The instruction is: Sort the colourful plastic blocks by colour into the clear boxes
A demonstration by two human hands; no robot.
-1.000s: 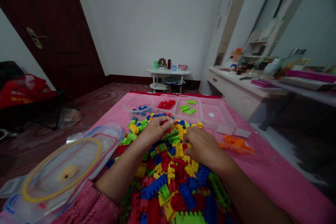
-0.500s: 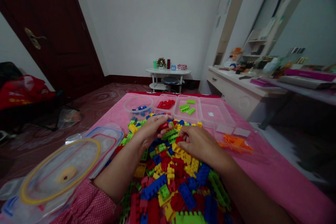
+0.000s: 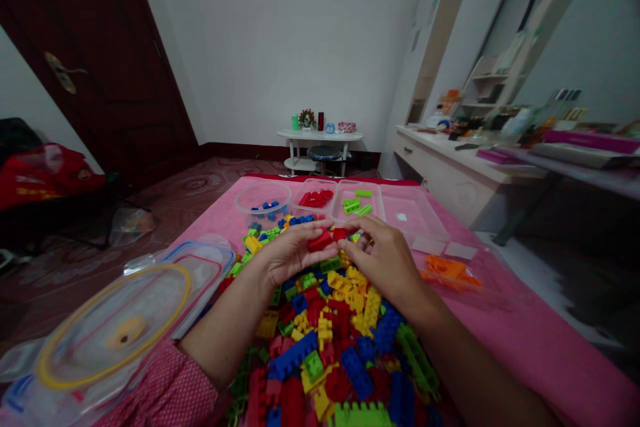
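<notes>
A clear plastic lid is being seen at the left edge of the pink tablecloth. A red building block is being pinched between thumb and fingers of the left hand, above a heap of mixed blocks. Just beside it, a smaller red block is being gripped by the right hand at its fingertips. Orange blocks are being shown apart, far right.

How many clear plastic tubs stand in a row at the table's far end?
4: a round tub with blue blocks at the left, then a rectangular tub with red blocks, a rectangular tub with green blocks, and a larger, nearly bare tub at the right.
</notes>
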